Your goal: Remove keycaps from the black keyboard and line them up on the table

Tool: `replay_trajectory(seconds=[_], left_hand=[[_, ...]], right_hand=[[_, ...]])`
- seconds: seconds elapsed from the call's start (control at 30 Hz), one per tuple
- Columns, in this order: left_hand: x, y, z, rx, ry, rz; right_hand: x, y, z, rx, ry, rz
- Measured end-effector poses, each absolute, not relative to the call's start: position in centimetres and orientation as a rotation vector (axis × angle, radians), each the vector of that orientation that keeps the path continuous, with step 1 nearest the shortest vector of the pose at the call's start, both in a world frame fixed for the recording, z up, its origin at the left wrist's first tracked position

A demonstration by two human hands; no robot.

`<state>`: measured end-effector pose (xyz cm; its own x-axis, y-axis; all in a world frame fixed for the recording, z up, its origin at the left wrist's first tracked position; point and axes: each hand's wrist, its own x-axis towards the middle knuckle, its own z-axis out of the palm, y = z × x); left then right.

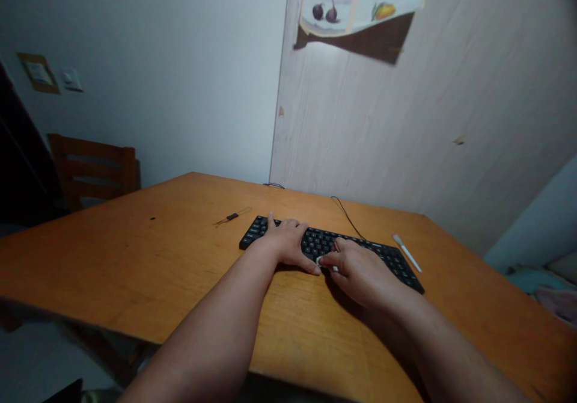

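Observation:
A black keyboard point(318, 243) lies at a slant on the wooden table. Across its left part rests my left hand point(288, 243), fingers spread toward the far edge and the thumb stretched along the near edge. My right hand point(358, 270) is over the middle of the keyboard, its fingers pinched on a small white thing point(319, 261) whose tip is down at the near-edge keys. A white end of it also shows between the fingers; its exact kind is too small to make out. The keys beneath both hands are hidden.
A white-handled brush point(407, 253) lies right of the keyboard. Left of it is a small black piece with thin wires point(232, 216), and farther left a tiny dark bit point(152, 218). A black cable point(349, 216) runs off the table's back edge. A wooden chair point(94, 165) stands at the left.

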<state>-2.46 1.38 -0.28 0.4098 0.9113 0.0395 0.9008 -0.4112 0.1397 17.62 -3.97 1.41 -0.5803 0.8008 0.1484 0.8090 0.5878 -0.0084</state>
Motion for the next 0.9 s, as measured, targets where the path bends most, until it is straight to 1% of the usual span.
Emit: replay_trajectory(seconds=[0.2, 0.4, 0.77, 0.9], left_hand=[[-2.4, 1.1, -0.1, 2.571, 1.680, 0.134], [-2.5, 1.6, -0.6, 2.512, 1.632, 0.066], [-2.4, 1.1, -0.2, 2.531, 1.611, 0.123], [-2.4, 1.1, -0.2, 2.538, 1.601, 0.122]], right_hand=[[17.6, -4.8, 1.7, -1.317, -2.700, -0.048], [17.5, -5.0, 1.8, -1.346, -2.728, -0.110], [17.2, -5.3, 1.7, -1.371, -2.717, -0.095], [17.2, -5.4, 1.8, -1.353, -2.728, -0.028]])
